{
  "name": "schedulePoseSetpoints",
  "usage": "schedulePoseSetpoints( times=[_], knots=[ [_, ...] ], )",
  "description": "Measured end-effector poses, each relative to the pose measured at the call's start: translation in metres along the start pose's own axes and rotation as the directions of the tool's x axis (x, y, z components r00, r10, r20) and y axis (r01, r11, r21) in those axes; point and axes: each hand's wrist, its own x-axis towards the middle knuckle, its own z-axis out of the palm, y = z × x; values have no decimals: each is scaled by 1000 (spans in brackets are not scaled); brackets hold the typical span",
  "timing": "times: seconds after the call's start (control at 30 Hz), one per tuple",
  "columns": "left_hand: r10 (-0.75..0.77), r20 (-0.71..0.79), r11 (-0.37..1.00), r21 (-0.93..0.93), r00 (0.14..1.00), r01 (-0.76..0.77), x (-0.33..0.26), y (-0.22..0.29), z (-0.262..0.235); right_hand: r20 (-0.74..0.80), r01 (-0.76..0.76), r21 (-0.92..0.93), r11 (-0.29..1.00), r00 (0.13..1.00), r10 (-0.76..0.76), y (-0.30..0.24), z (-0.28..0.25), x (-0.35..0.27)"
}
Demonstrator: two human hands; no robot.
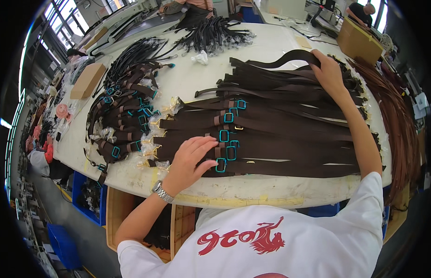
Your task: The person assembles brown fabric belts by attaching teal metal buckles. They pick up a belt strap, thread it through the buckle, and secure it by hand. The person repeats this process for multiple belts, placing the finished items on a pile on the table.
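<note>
My left hand [190, 160] lies flat, fingers apart, on a row of dark brown straps [280, 139] with teal-wrapped buckles [225, 135] laid across the white table [234, 192]. My right hand [327, 69] reaches far over the table and pinches one dark strap [285, 58], lifting its curved end off a pile of straps at the back right. A silver watch [162, 191] sits on my left wrist.
A second heap of buckled straps [125, 109] in clear wrappers lies to the left. Black straps [213, 34] pile up at the far side. Reddish-brown straps [394, 111] hang off the right edge. Cardboard boxes [88, 79] stand at the left and at the far right [357, 41]. Other people work beyond.
</note>
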Motion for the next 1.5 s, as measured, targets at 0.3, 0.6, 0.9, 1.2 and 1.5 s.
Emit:
schedulePoseSetpoints(
  times=[0.3, 0.6, 0.9, 1.2, 1.5],
  knots=[
    [-173, 200, -554, -829, 964, 73, 165, 20, 100, 381, 202, 208, 957, 884, -269, -133, -70, -128],
    [-529, 95, -197, -980, 843, -13, 127, -68, -20, 518, -347, 183, 920, 829, 209, 54, -50, -168],
    [-640, 262, -396, -918, 722, -17, 36, -56, 20, -107, -102, -560, 822, 993, 50, 162, -129, -221],
    [-572, 197, -347, -938, 796, -18, 56, 16, 77, 199, -324, -786, 526, 673, 713, 167, -134, -288],
    [-358, 271, 179, -919, 893, 351, 51, 57, 48, 406, -82, 735, 674, 848, -339, -176, -49, -132]
  ],
)
